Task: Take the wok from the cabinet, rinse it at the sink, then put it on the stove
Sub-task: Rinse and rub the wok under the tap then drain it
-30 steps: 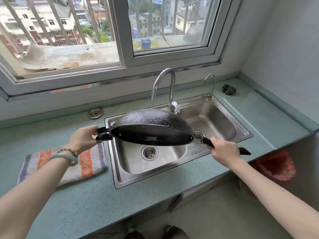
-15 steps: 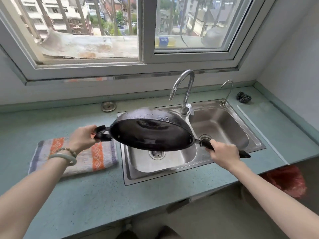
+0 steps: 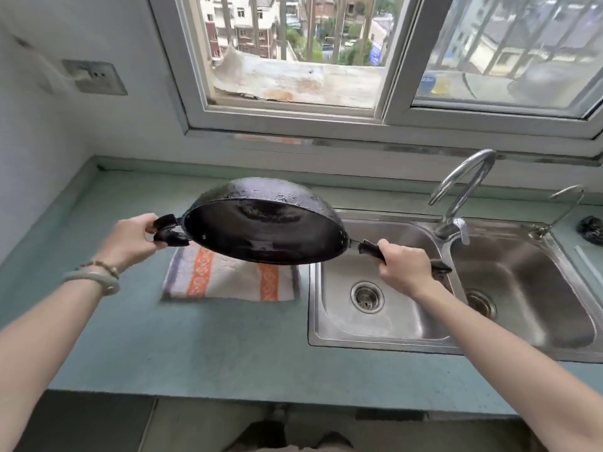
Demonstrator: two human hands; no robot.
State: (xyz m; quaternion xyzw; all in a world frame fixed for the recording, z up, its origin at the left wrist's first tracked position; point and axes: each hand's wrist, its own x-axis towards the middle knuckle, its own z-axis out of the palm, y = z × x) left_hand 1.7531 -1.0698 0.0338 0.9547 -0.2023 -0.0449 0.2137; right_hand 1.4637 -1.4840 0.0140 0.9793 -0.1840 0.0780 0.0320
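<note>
A black, wet wok (image 3: 264, 230) hangs in the air, tipped so its inside faces me, over the counter just left of the sink. My left hand (image 3: 130, 239) grips its short loop handle on the left. My right hand (image 3: 404, 269) is closed around its long handle on the right, above the left basin of the steel double sink (image 3: 385, 334). The curved tap (image 3: 463, 187) stands behind the sink with no water visibly running. No stove is in view.
A striped orange and white towel (image 3: 228, 278) lies on the blue-green counter (image 3: 212, 353) under the wok. A dark scouring pad (image 3: 592, 230) sits at the far right. A thin second spout (image 3: 567, 203) rises behind the right basin. A wall socket (image 3: 94, 76) is at the left.
The wok has moved left from above the sink basins to above the towel, still held at both handles. My view has swung left, so the sink now lies to the right.
</note>
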